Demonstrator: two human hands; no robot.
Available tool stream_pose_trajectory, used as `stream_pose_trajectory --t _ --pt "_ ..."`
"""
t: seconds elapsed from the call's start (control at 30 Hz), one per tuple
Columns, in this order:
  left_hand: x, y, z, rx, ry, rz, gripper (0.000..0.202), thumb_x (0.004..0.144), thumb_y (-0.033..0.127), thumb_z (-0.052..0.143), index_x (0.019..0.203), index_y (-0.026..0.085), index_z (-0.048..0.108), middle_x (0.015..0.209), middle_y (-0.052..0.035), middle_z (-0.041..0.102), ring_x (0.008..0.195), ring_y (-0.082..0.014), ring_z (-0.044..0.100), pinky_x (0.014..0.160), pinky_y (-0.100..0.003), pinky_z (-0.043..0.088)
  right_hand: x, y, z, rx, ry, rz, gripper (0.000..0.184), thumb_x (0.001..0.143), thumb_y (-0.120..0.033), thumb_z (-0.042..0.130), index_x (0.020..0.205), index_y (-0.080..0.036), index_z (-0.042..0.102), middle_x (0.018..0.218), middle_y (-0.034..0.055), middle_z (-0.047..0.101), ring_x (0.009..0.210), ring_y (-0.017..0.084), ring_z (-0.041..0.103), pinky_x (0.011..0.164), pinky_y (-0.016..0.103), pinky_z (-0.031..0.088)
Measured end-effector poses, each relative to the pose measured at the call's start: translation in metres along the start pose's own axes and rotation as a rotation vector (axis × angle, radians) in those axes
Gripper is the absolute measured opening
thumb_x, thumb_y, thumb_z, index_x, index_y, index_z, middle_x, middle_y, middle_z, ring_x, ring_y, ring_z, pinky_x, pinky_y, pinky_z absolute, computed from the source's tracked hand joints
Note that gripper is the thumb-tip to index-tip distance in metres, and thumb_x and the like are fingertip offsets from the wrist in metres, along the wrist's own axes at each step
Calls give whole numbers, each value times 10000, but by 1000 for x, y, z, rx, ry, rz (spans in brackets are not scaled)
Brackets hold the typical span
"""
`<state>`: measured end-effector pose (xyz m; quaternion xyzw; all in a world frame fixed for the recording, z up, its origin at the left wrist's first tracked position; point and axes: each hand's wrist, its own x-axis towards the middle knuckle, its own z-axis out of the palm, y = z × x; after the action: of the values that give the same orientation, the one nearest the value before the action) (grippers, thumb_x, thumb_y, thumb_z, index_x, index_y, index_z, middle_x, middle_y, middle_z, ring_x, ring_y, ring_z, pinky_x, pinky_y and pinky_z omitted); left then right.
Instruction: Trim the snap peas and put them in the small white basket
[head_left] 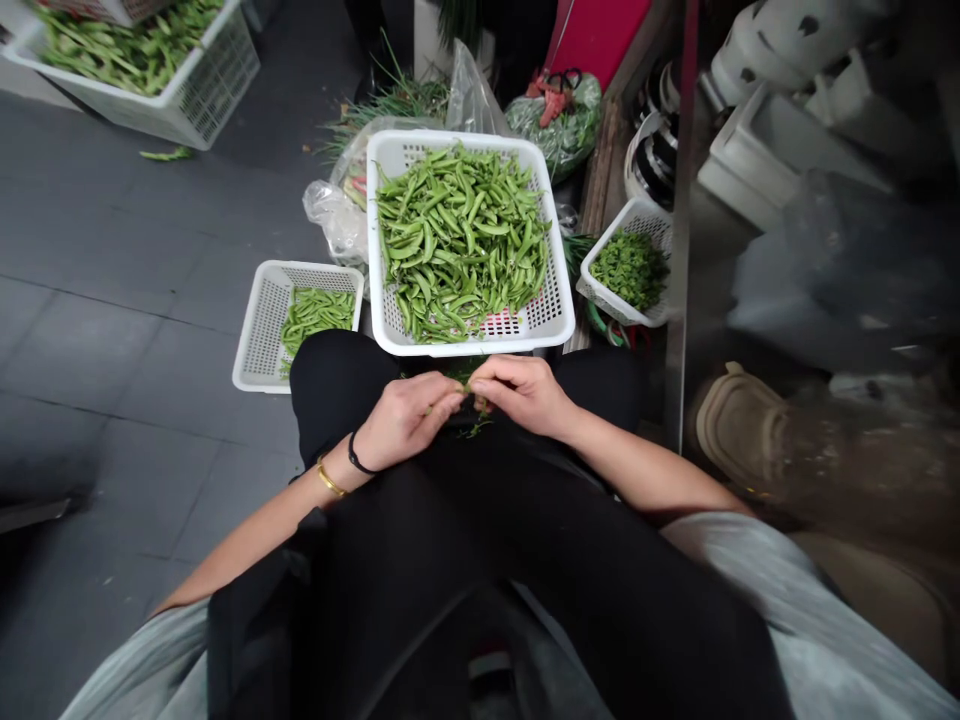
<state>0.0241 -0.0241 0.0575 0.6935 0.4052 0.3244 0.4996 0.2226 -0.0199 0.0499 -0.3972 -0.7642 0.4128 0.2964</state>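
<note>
My left hand [411, 412] and my right hand [531, 396] meet above my lap, fingertips pinched together. Between them shows a bit of a green pea pod [466, 386], mostly hidden by the fingers. Just beyond the hands stands a large white basket [471, 348] heaped with pea pods [465, 235]. To its left, beside my knee, a smaller white basket [259, 335] holds a smaller lot of green pods [319, 315]. Green scraps [476, 427] lie below my fingers.
A white crate [214, 90] of greens stands at the far left on the dark tiled floor [112, 350]. A small basket [626, 300] of chopped greens sits at the right, near a metal edge [681, 250]. Plastic bags [337, 222] of vegetables lie behind the large basket.
</note>
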Motion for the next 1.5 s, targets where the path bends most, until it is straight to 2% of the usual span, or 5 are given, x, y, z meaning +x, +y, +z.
stream_pose_trajectory --t 0.2,0.4,0.73,1.07,1.5 --pt "6 -17 -18 -456 565 -86 204 830 355 589 792 163 645 632 -29 631 407 -71 390 421 -214 321 -12 13 -20 -2 -160 176 180 861 -273 560 781 -148 661 713 17 645 644 95 595 646 209 456" --pt "20 -37 -31 -952 236 -340 174 731 332 613 740 167 557 583 -45 628 463 -159 558 361 -216 367 30 42 -66 -227 -512 385 277 765 -363 662 936 -146 690 745 20 670 605 108 593 576 212 426" --pt "23 -47 -27 -994 212 -476 135 695 195 718 786 134 639 427 90 299 357 -29 246 336 -136 171 146 126 0 -790 -540 602 317 791 -318 606 938 -51 693 950 184 686 764 202 628 623 265 418" --pt "34 -50 10 -698 288 -464 297 649 344 780 739 126 599 531 33 529 349 -21 339 329 -151 219 50 10 8 -926 -190 50 332 941 -287 341 925 -104 618 830 138 644 700 197 598 554 268 340" --pt "14 -32 -1 -923 15 -466 220 652 222 783 767 93 648 447 65 397 363 -17 285 347 -147 151 5 10 -11 -89 -106 -193 203 901 -291 518 781 -159 616 737 35 596 695 112 544 671 237 440"
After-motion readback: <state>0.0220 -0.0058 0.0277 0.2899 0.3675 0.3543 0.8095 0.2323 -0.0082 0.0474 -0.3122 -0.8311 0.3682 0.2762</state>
